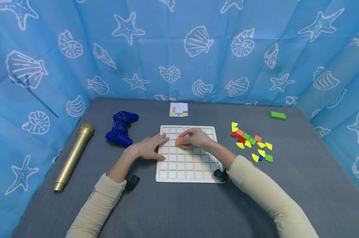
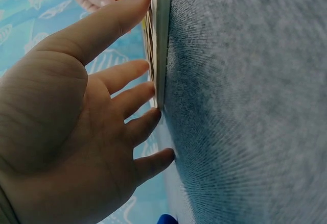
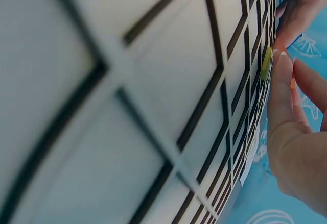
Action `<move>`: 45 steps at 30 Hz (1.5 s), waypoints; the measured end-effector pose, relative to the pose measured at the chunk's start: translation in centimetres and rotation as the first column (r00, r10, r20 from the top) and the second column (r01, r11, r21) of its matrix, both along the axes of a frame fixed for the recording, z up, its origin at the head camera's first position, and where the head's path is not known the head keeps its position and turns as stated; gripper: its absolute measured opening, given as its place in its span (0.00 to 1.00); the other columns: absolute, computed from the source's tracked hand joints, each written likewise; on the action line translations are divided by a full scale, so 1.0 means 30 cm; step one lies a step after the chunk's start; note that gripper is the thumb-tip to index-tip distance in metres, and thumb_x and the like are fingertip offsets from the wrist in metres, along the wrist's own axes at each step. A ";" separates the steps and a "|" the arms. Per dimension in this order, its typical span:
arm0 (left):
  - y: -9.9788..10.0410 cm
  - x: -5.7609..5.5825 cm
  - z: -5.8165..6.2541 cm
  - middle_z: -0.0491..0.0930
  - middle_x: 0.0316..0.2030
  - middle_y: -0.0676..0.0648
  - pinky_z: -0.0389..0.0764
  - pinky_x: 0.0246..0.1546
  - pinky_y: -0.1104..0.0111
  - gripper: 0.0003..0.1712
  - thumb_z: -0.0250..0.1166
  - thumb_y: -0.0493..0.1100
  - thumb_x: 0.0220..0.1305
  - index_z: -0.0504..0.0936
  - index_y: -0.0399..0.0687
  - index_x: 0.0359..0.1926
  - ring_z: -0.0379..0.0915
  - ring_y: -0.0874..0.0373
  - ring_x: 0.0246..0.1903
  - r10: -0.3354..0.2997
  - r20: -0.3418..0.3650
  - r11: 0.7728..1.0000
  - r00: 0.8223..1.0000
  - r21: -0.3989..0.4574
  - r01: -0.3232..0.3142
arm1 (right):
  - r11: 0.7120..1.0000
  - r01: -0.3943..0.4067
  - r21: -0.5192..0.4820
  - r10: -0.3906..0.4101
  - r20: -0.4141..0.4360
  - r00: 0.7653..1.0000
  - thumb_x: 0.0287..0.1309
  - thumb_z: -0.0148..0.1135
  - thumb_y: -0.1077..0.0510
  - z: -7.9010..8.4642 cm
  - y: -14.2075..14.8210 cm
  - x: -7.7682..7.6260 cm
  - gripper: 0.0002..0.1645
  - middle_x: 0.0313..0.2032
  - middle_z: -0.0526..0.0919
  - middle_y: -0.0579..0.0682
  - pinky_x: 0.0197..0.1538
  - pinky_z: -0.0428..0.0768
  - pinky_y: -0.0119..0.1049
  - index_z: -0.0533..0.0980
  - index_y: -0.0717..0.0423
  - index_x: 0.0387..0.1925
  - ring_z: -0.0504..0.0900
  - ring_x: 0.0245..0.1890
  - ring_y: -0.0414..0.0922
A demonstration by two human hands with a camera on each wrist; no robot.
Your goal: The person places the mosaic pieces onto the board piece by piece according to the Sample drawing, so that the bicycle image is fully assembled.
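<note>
A white grid board with square cells lies flat on the grey table. Over its upper middle, my right hand pinches an orange square tile between thumb and fingers, close over the cells. A yellow-green tile shows beside those fingertips in the right wrist view. My left hand is spread at the board's left side, its fingertips touching the edge. The left wrist view shows that palm with straight fingers and nothing in them.
Loose yellow, red, green, orange and blue tiles lie right of the board. Farther right is a green block. A pattern card lies behind the board. At left are a blue game controller and a gold microphone.
</note>
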State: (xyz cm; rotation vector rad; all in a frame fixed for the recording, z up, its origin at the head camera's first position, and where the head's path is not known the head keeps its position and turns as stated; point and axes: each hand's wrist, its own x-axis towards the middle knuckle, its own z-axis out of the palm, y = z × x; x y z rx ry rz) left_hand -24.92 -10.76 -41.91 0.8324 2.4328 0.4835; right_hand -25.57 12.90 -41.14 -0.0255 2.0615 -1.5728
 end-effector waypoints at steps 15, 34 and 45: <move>0.001 -0.001 0.001 0.41 0.74 0.44 0.41 0.66 0.45 0.48 0.63 0.58 0.63 0.49 0.48 0.75 0.31 0.48 0.72 0.000 -0.006 1.000 1.000 -0.003 0.000 | 0.994 0.058 0.096 -0.055 -0.036 0.998 0.57 0.66 0.66 -0.004 -0.079 -0.011 0.13 0.32 0.84 0.58 0.37 0.83 0.38 0.78 0.65 0.44 0.85 0.28 0.45; 0.007 0.001 -0.001 0.42 0.74 0.44 0.41 0.66 0.45 0.48 0.62 0.58 0.63 0.49 0.48 0.75 0.31 0.48 0.72 0.001 -0.015 1.000 1.000 -0.015 -0.001 | 0.955 0.063 0.289 -0.007 -0.191 0.982 0.57 0.67 0.62 -0.001 -0.100 -0.009 0.08 0.28 0.84 0.53 0.30 0.82 0.34 0.82 0.62 0.38 0.84 0.26 0.45; 0.005 0.002 0.001 0.42 0.74 0.44 0.41 0.67 0.46 0.48 0.62 0.58 0.63 0.49 0.48 0.75 0.32 0.47 0.72 0.005 -0.007 1.000 1.000 -0.015 -0.005 | 0.950 0.049 0.308 0.018 -0.210 0.978 0.62 0.62 0.58 0.006 -0.092 -0.010 0.11 0.30 0.84 0.51 0.33 0.82 0.33 0.83 0.60 0.42 0.84 0.30 0.43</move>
